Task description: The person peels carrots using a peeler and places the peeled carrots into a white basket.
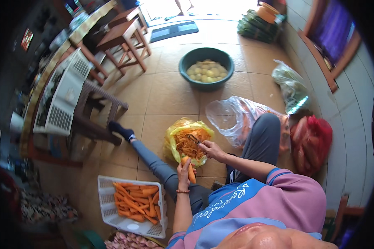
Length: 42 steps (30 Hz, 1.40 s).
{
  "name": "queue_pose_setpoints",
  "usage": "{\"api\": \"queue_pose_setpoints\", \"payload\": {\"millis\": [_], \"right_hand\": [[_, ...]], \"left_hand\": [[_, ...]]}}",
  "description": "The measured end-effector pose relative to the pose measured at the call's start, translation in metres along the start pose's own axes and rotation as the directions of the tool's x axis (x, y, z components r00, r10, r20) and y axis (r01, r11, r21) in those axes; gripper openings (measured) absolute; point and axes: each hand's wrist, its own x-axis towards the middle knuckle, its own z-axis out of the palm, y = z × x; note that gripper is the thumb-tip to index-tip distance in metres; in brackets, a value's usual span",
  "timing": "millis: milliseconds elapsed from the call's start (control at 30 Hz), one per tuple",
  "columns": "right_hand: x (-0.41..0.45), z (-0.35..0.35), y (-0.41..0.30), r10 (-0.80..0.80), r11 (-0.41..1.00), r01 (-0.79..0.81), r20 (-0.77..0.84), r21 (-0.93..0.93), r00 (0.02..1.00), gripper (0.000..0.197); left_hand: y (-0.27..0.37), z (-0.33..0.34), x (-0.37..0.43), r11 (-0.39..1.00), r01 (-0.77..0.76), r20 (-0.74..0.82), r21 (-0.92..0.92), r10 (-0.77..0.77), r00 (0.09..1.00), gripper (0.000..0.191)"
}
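My left hand (183, 173) is closed around a carrot (191, 174), its stem end towards the bag. A vegetable peeler (193, 138) is gripped in my right hand (212, 150), its blade head over the peelings and apart from the carrot. Between my legs a yellow plastic bag (171, 146) stands with its mouth spread, filled with orange carrot peelings (187, 146). To my left a white plastic crate (107, 214) holds several orange carrots (137, 199). On the right, a clear plastic bag (225, 115) with carrots inside lies partly hidden behind my bent knee.
Ahead stands a dark green tub (187, 74) of potatoes (207, 72). Along the right wall are a red bag (311, 143) of tubers and a clear bag (291, 84). A wooden stool (121, 37) and a white crate (64, 93) stand left. Shallots or garlic (131, 241) lie near my left elbow.
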Motion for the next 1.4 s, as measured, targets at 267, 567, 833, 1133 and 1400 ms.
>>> {"api": "queue_pose_setpoints", "payload": {"millis": [267, 567, 833, 1133, 1400], "right_hand": [[0.014, -0.006, 0.007, -0.252, 0.8, 0.262, 0.095, -0.54, 0.963, 0.028], [-0.004, -0.008, -0.005, -0.144, 0.761, 0.22, 0.172, -0.611, 0.974, 0.034], [-0.008, 0.001, -0.014, -0.272, 0.714, 0.308, 0.156, -0.629, 0.949, 0.035], [-0.01, 0.014, -0.016, -0.312, 0.531, 0.395, 0.26, -0.75, 0.914, 0.034], [0.021, 0.015, 0.014, -0.241, 0.522, 0.365, 0.278, -0.77, 0.93, 0.039]], "left_hand": [[-0.013, 0.005, 0.015, 0.978, -0.15, -0.057, 0.144, 0.159, 0.986, 0.035], [-0.018, -0.004, 0.017, 0.929, -0.159, -0.098, 0.334, 0.202, 0.975, 0.038], [-0.023, 0.002, 0.025, 0.782, -0.301, -0.035, 0.545, 0.38, 0.924, 0.036], [-0.034, 0.002, 0.029, 0.712, -0.174, -0.088, 0.68, 0.315, 0.945, 0.038], [-0.056, -0.005, 0.039, 0.691, -0.124, -0.196, 0.712, 0.366, 0.91, 0.034]]}}
